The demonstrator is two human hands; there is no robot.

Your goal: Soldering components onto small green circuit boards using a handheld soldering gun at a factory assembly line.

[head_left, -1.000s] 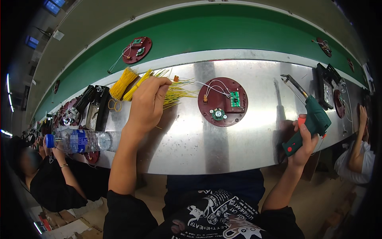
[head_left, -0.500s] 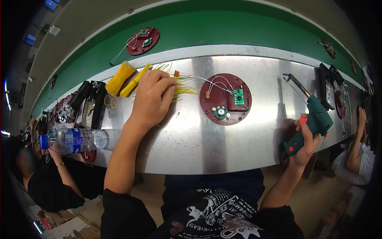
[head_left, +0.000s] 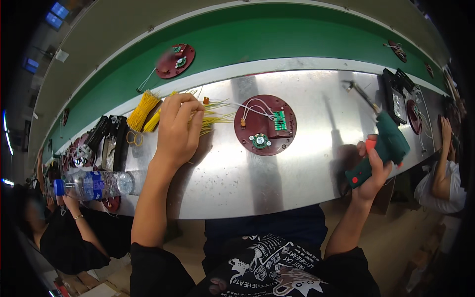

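My left hand (head_left: 179, 129) is closed over loose yellow wires (head_left: 215, 119), fingertips bent down among them; the exact hold is partly hidden. Beside it lie a thick bundle of yellow wires (head_left: 143, 110) and an orange-brown connector (head_left: 206, 100). My right hand (head_left: 374, 171) grips a dark green soldering gun (head_left: 391, 141) with red parts, its metal tip pointing up and left, raised over the bench. Between the hands lies a round dark red plate (head_left: 252, 127) bearing a green circuit board (head_left: 280, 120), a small round speaker (head_left: 260, 141) and white wires (head_left: 257, 105).
The metal bench (head_left: 222, 183) fronts a green belt (head_left: 237, 48) carrying another red plate (head_left: 184, 63). At left are a plastic bottle (head_left: 99, 185), rubber bands (head_left: 134, 139) and black housings (head_left: 113, 143). More black housings (head_left: 396, 99) stand at right. Co-workers sit on both sides.
The view has shifted, so the middle plate appears farther left. My left hand stays at the wires. The soldering gun, still in my right hand, sits slightly farther from the plate.
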